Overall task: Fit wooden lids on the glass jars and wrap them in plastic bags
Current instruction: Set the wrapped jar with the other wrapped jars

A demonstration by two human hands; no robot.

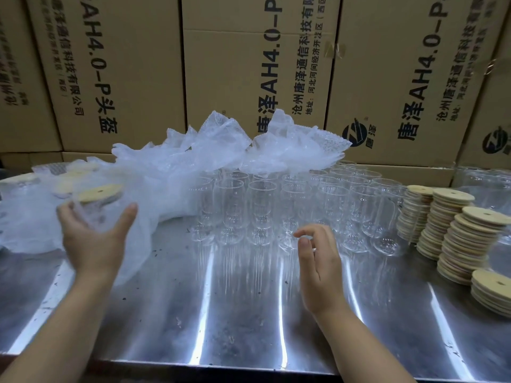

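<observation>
The left hand [91,241] spreads its fingers beside a bagged, lidded jar [96,201], the right hand [318,269] loosely curled and empty over the desk [221,313].

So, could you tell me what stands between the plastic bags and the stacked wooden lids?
Rows of empty glass jars stand between the bags and the lids, in the head view.

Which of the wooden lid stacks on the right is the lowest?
The lid stack nearest the table's front edge, far right. It is only a few lids high; the stacks behind it stand much taller.
</observation>
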